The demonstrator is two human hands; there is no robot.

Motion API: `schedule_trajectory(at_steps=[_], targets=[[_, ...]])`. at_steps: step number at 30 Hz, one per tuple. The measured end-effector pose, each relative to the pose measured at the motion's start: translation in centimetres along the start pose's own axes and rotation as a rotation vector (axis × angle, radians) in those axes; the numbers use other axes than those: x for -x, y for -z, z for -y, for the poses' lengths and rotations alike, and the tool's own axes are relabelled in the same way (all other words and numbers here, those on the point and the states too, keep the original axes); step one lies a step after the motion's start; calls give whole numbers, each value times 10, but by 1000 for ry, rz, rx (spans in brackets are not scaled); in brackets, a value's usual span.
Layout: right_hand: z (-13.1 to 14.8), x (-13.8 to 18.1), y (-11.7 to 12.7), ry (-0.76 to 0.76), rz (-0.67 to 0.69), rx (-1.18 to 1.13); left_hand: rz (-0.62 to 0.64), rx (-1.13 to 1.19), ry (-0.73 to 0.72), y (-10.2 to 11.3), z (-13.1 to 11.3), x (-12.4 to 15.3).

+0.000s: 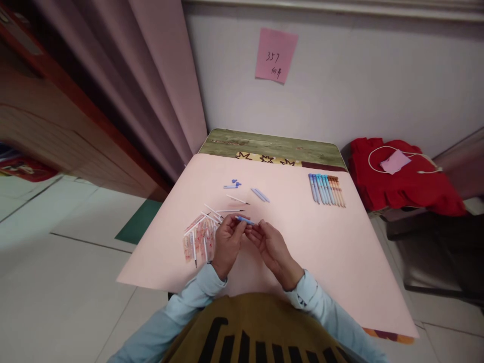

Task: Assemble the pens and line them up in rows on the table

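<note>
My left hand (228, 241) and my right hand (270, 244) meet over the near middle of a pink-covered table (340, 252). Between their fingertips they pinch a blue pen barrel (245, 220), lying roughly level. Just left of my left hand lies a heap of pink pen barrels and white refills (199, 237). Beyond my hands lie loose refills (236, 199), two pale blue barrels (260, 194) and small blue caps (233, 184). A neat row of several finished pens (327, 189), blue and orange, lies at the far right.
The table stands against a white wall with a pink sticky note (275, 54). Curtains (151, 91) hang at the left. A red cloth with a white cable and pink paper (404, 174) sits to the right.
</note>
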State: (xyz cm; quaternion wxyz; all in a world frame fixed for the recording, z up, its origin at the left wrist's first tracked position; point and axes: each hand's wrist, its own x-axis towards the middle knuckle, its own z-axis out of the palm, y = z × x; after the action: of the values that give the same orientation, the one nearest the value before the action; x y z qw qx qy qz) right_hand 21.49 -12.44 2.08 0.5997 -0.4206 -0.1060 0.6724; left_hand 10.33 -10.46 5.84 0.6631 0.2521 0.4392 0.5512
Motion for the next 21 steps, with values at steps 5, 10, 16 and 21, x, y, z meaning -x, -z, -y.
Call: schedule_trajectory(at_steps=[5,10,16,21], targets=[[-2,-5,4,7,7,-28,26,-24,-25,5,7,-2],[-5,-22,24,67,-100,139,-101,218,188,18,11,-17],[7,-42,62,379,-167,504,-196,382,314,30,-5,-28],[14,-40,61,571,-161,1133,-167,399,306,27,-15,-29]])
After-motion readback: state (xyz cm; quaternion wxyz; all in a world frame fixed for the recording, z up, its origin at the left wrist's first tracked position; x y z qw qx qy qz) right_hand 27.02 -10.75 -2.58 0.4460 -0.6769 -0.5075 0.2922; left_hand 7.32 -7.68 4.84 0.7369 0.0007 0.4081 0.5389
